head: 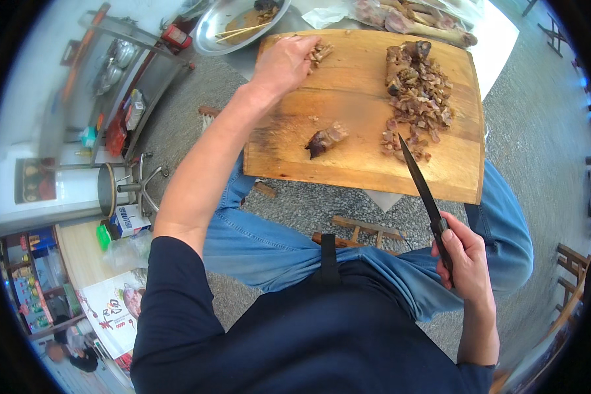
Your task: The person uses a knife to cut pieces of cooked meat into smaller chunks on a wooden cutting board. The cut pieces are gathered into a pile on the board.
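Note:
At the far left corner of a wooden cutting board [347, 93], my left hand [288, 61] is over a small heap of bony scraps [321, 53]. Its fingertips touch the heap, but whether they grip a piece is hidden. My right hand [465, 256] holds a long dark knife [420, 180] by the handle. The blade points up and away, its tip over the near edge of a pile of chopped cooked meat [423, 101]. Behind that pile lie larger dark-ended cooked pieces [406, 59]. One piece with a blackened end [326, 139] lies alone near the board's front edge.
Beyond the board, a metal basin [207, 37] holds chopsticks [244, 31] and dark food. Raw leg bones [418, 24] lie in plastic at the back right. At left are a shelving rack [150, 98], a fire extinguisher [176, 35] and a round stool [107, 189]. Another person [76, 354] appears lower left.

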Demonstrator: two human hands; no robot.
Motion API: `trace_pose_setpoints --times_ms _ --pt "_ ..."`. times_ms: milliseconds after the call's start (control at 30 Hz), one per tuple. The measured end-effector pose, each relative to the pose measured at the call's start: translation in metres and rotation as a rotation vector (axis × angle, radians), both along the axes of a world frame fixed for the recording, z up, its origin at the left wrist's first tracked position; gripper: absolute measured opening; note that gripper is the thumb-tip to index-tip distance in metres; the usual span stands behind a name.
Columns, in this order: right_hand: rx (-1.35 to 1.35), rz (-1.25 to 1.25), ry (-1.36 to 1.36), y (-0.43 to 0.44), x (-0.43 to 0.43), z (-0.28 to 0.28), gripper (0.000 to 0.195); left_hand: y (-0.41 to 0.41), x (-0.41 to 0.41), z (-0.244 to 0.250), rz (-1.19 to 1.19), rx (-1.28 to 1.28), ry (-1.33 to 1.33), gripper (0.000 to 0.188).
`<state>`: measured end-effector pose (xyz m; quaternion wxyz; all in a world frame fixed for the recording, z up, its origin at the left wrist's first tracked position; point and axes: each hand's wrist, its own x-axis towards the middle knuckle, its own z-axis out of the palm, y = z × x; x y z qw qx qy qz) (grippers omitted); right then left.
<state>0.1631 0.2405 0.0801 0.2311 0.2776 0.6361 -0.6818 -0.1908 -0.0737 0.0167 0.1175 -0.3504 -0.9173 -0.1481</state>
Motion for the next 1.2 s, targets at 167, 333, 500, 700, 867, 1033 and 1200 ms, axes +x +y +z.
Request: trace_pose_setpoints --times_ms 167,333,500,700,867,1033,1200 --pt "0.015 -0.040 -0.005 0.008 0.006 0.003 0.042 0.015 0.017 0.011 -0.083 -0.003 -0.012 0.031" --pt "-0.006 -0.026 -0.015 0.006 0.002 0.007 0.042 0.064 0.114 0.003 -0.379 0.088 -0.148 0.020" --pt "-0.024 -0.010 -0.030 0.004 0.002 0.005 0.042 0.077 0.165 -0.005 -0.339 0.216 -0.211 0.015" --pt "-0.008 0.050 -0.059 0.005 -0.003 0.009 0.041 0.083 0.185 -0.025 -0.201 0.382 -0.235 0.014" --pt "0.006 0.107 -0.090 0.005 -0.008 0.014 0.041 0.085 0.189 -0.035 -0.148 0.453 -0.249 0.015" --pt "0.064 0.150 -0.112 0.005 -0.014 0.019 0.039 0.087 0.188 -0.032 -0.162 0.428 -0.220 0.012" --pt "0.217 0.265 0.008 0.007 -0.017 0.017 0.037 0.085 0.188 -0.032 -0.188 0.421 -0.208 0.011"
